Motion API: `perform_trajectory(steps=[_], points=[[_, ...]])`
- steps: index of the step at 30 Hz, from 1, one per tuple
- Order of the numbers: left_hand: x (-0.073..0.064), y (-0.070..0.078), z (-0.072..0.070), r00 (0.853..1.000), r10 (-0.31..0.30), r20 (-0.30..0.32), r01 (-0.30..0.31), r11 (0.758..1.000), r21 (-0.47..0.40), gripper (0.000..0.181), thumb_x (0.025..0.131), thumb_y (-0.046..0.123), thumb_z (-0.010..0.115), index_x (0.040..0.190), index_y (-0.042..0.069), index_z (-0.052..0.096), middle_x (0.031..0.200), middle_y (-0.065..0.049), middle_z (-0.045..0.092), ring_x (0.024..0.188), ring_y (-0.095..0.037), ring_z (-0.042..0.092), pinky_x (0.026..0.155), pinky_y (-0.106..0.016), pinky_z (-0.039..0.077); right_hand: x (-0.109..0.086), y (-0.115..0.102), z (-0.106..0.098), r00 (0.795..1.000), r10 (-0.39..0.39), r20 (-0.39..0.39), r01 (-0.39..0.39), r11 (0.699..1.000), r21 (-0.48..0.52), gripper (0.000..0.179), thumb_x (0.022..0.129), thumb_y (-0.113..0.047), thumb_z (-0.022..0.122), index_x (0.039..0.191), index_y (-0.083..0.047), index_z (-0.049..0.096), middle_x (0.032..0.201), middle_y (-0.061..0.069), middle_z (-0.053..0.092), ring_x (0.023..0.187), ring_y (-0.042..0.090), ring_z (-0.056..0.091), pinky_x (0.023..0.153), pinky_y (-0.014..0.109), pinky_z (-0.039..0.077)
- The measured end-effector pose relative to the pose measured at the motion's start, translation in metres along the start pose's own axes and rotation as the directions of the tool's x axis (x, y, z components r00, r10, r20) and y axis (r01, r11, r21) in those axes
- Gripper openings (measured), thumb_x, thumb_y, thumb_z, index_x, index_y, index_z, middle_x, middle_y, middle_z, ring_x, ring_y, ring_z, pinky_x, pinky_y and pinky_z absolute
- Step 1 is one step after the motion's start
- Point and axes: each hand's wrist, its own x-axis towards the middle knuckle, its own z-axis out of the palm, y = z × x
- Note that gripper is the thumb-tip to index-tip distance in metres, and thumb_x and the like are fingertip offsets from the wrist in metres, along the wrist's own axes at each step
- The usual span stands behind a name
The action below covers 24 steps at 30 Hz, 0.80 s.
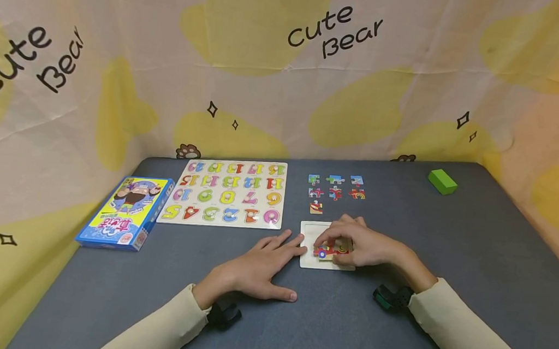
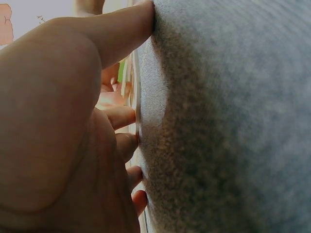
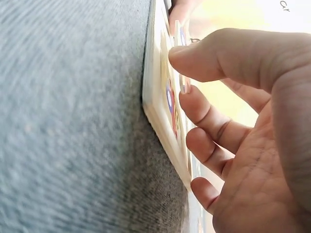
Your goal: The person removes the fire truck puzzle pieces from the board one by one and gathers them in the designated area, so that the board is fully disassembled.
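Note:
My right hand [image 1: 365, 244] is over a small white puzzle board [image 1: 305, 261]. In the right wrist view, its thumb and index finger pinch a thin jigsaw piece [image 3: 185, 84] just above the board, tilted and mostly hidden by the fingers. Beneath it, red and blue picture parts [image 3: 170, 99] lie inside the board's raised rim. My left hand [image 1: 264, 266] is spread with straight fingers on the table, a fingertip against the board's left edge. Behind the board, several loose jigsaw pieces [image 1: 335, 193] lie in short rows.
A white number board [image 1: 221, 226] with colourful numerals lies at the back left. Beside it is a blue and yellow box [image 1: 126, 212]. A green block [image 1: 442, 182] sits at the back right of the grey table [image 1: 346, 333]. A patterned cloth [image 1: 250, 46] hangs behind.

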Motion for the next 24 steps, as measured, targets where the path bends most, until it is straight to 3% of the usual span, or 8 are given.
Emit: perform_trajectory(steps=[13,21,24], points=[[0.001,-0.001,0.001,1.000,0.005,-0.001,-0.005,1.000,-0.003,0.090,0.091,0.065,0.064,0.162,0.025,0.025,0.173,0.005,0.004,0.161,-0.022,-0.004,0.128,-0.053,0.010,-0.004,0.029,-0.009,0.990,0.036,-0.138,-0.029,0.998,0.052,0.042,0.087,-0.012,0.077,0.125,-0.027,0.072,0.097,-0.008,0.064,0.093,0.020,0.045,0.078,0.040,0.024],[0.000,-0.001,0.001,1.000,0.009,0.000,-0.009,1.000,-0.001,0.091,0.091,0.064,0.065,0.162,0.024,0.025,0.174,0.005,0.004,0.161,-0.022,-0.004,0.128,-0.053,0.009,-0.009,0.048,-0.018,0.973,0.116,-0.201,-0.094,0.989,0.115,0.040,0.091,-0.010,0.074,0.129,-0.020,0.070,0.111,0.000,0.065,0.100,0.021,0.047,0.087,0.039,0.039],[0.000,-0.001,0.001,1.000,0.009,0.000,-0.009,1.000,-0.001,0.090,0.091,0.063,0.065,0.162,0.024,0.025,0.174,0.005,0.004,0.161,-0.022,-0.004,0.128,-0.053,0.009,-0.007,0.054,-0.021,0.966,0.134,-0.219,-0.111,0.987,0.112,0.039,0.092,-0.008,0.073,0.130,-0.018,0.070,0.115,0.003,0.066,0.099,0.020,0.046,0.087,0.039,0.038]])
